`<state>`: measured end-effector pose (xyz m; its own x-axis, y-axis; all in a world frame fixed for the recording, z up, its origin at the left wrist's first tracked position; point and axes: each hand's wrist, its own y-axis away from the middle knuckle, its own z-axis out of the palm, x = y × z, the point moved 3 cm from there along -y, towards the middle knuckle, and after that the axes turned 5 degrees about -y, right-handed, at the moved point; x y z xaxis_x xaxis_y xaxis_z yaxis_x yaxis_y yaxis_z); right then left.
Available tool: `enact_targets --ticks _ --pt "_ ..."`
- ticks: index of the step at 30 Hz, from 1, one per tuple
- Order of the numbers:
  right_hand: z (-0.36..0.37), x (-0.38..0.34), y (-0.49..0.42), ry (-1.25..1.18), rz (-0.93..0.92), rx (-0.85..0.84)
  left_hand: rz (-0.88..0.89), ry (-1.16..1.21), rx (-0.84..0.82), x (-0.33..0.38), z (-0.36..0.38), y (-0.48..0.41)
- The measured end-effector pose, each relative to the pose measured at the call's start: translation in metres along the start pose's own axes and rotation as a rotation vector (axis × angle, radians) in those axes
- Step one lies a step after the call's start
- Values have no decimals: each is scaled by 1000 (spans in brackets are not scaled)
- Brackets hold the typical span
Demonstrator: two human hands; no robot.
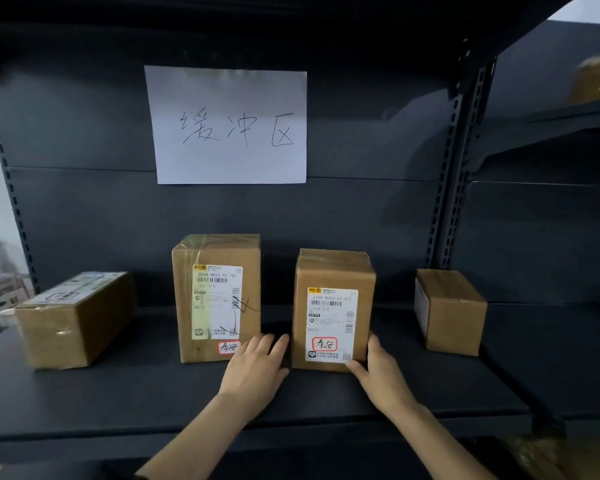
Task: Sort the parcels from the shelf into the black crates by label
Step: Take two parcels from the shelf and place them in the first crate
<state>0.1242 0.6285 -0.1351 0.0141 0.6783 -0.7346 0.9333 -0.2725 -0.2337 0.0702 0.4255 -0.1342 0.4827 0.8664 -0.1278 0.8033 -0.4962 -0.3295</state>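
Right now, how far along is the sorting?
Done: nothing visibly sorted. In hand: left hand beside the shorter middle parcel, right hand gripping its corner, not yet lifted off the shelf. Left: that one plus the tall parcel, the flat parcel and the small parcel.

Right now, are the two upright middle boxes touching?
Apart. The head view shows a dark gap between the taller box and the shorter box.

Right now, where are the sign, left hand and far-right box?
sign [227, 88], head view, blank top part
left hand [257, 367], head view, its back
far-right box [456, 327], head view, front face
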Motion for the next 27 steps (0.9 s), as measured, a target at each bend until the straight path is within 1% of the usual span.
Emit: enact_targets --ticks 4,7,9,12,15,17,20,24,27 --pt "12 -5 -13 -13 -5 -21 24 63 103 -9 -10 10" --pt "16 -6 -27 -108 15 -52 -17 152 194 -32 -18 24" --pt "16 -4 -36 -221 39 -84 -103 201 250 -57 -21 35" --pt "18 -4 -49 -337 60 -175 -312 243 271 -100 -17 50" --pt "21 -5 -60 -373 68 -242 -498 272 189 -134 -7 53" --pt "25 -7 -66 -355 65 -285 -555 318 90 -148 1 48" --pt "32 -10 -74 -329 62 -328 -529 364 -59 -158 8 34" --pt "40 -12 -83 -353 68 -353 -433 387 -125 -160 10 17" --pt "45 -13 -87 -405 72 -349 -377 456 -177 -159 13 9"
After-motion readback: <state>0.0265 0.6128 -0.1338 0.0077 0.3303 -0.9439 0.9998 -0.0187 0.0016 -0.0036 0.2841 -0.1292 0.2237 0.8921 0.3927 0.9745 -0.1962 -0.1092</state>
